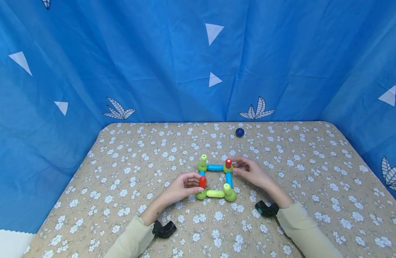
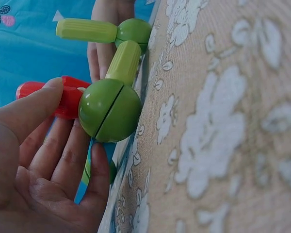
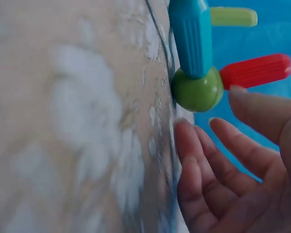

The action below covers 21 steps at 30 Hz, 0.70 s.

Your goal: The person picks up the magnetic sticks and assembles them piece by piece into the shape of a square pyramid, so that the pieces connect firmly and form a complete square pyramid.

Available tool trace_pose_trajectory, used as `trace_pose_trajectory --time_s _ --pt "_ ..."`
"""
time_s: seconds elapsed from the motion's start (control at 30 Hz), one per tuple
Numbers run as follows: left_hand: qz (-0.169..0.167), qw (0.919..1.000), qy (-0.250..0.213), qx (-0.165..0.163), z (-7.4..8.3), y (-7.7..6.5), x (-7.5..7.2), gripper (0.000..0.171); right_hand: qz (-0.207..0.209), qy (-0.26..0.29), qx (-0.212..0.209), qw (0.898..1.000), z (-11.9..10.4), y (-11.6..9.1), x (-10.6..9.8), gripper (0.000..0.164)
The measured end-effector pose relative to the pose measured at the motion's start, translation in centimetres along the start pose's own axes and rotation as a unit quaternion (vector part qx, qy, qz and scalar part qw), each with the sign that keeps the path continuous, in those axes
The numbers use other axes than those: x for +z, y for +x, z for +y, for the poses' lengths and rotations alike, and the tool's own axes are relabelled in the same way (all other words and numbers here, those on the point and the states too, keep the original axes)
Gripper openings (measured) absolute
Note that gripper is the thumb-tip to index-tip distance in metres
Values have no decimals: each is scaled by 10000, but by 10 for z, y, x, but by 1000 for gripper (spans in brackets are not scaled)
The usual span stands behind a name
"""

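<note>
A square frame of green balls and rods lies on the table, with an upright rod at each corner. My left hand (image 1: 184,186) pinches the red rod (image 1: 202,182) at the near left corner, thumb over it and fingers behind, above its green ball (image 2: 110,110). Beside the far right corner is my right hand (image 1: 250,172), fingers loosely spread. Its thumb tip lies at the base of another red rod (image 3: 257,71); whether it touches is unclear. Blue rods (image 1: 215,167) form the far and right sides, and a yellow-green rod (image 1: 215,194) the near side.
A dark blue ball (image 1: 240,132) sits near the far edge of the table. The table wears a beige flowered cloth (image 1: 136,157). Blue curtains (image 1: 185,53) hang behind and at both sides.
</note>
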<state>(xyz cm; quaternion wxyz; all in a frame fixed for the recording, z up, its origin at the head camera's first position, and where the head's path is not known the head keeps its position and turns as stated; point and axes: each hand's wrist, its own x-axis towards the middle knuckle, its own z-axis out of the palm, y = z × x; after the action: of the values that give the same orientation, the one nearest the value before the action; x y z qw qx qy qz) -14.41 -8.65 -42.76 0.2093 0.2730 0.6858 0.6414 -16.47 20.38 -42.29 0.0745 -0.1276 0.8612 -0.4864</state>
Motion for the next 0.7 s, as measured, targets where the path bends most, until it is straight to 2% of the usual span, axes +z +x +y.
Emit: trace_pose_trajectory --time_s 0.07,0.17,0.27,0.4,0.5,0.7 --pt "-26 10000 -10 59 -1 0 0 26 149 -263 -115 9995 -2 -9 -4 27" --pt "-32 10000 -12 48 -1 1 -1 26 98 -267 -416 9987 -8 -26 -8 23" --pt "34 9999 58 -98 3 1 0 26 -345 166 -814 9959 -16 -43 -6 29" --pt "86 9997 129 -211 18 -1 3 24 -824 678 -1041 9888 -26 -53 8 38" --pt "31 9998 98 -188 27 -3 4 25 -719 683 -1036 9897 -29 -54 21 38" --pt "-23 9998 84 -183 26 -4 5 24 -321 633 -1089 9915 -25 -55 31 32"
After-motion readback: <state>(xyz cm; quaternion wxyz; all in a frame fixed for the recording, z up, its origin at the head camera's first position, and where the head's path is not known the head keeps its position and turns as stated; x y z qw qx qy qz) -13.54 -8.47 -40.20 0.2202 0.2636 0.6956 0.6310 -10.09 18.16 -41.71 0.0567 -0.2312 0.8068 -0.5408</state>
